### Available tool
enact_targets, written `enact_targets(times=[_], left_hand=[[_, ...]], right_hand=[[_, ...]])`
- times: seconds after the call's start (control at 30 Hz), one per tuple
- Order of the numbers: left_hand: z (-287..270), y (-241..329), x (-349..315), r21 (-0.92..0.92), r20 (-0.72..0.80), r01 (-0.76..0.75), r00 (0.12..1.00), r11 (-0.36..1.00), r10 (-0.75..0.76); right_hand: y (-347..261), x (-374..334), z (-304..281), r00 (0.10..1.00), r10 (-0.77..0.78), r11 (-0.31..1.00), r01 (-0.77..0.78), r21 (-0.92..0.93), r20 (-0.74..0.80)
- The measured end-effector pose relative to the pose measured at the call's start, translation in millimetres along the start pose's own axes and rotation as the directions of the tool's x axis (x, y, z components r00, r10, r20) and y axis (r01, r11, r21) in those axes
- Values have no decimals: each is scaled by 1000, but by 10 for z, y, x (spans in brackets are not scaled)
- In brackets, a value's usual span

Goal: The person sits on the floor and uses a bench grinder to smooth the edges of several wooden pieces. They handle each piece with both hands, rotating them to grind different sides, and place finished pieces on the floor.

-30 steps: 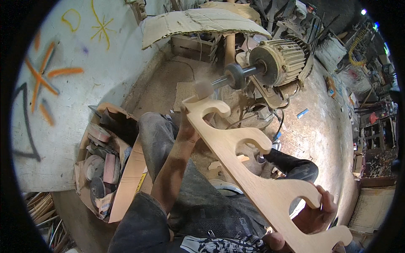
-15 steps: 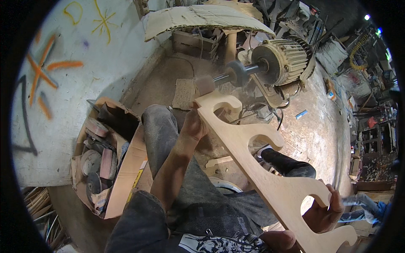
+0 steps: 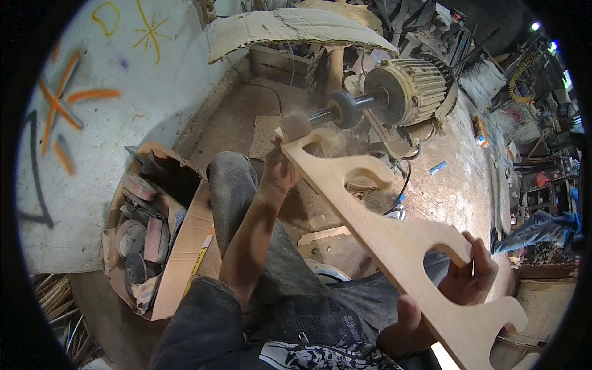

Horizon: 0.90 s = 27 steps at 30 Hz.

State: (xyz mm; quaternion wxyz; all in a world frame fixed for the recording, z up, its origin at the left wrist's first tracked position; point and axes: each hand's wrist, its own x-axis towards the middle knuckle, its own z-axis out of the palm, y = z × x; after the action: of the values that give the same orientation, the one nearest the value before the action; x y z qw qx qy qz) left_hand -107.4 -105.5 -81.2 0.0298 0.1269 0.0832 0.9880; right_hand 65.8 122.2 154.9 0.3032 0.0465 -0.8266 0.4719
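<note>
Largest first: pale painted wall [image 3: 92,191] on my left, dusty floor [image 3: 456,197] ahead and right. Next, my wooden board [image 3: 394,250], running diagonally from the drum at the far end down to the lower right of the view. Hook shapes along one long edge, the other long edge nearly straight; the nearest hook runs out of view. Cardboard box [image 3: 184,268] left of my leg, with worn discs and a reddish block inside. Ahead, ribbed motor [image 3: 413,92] with a shaft, under a bent cardboard sheet [image 3: 302,29].

Hands: my right hand [image 3: 473,276] is closed on the board, fingers wrapped at a hook near my end, thumb by the straight edge. My left hand [image 3: 282,174] is up at the far end, narrow, holding the straight edge; fingertips partly hidden.

Small stuff: black collar [image 3: 343,110] on the shaft, then the brownish drum [image 3: 295,126] right over the board's tip; contact too blurred to confirm. Blue piece [image 3: 438,168] on the floor.

Progress: outline looks fully cut, hooks all formed where visible. I judge the far end is the part being worked. Which other edges are finished, can't tell; the board isn't set down yet.
</note>
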Motion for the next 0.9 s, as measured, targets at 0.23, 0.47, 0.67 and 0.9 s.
enact_targets(times=[0.23,0.47,0.67,0.9], left_hand=[[340,-197,-181,720,-27,-96,986,687,167],[210,-201,-47,539,-146,-52,977,841,154],[-51,-53,163,-186,-8,-2,1000,982,1],[-324,121,254,-76,-276,-22,961,997,0]], right_hand=[[128,-61,-683,978,192,960,-205,193,88],[98,-107,-297,997,-82,995,82,-63,12],[-10,147,108,995,-82,996,80,28,56],[156,274,518,978,-173,983,179,-43,120]])
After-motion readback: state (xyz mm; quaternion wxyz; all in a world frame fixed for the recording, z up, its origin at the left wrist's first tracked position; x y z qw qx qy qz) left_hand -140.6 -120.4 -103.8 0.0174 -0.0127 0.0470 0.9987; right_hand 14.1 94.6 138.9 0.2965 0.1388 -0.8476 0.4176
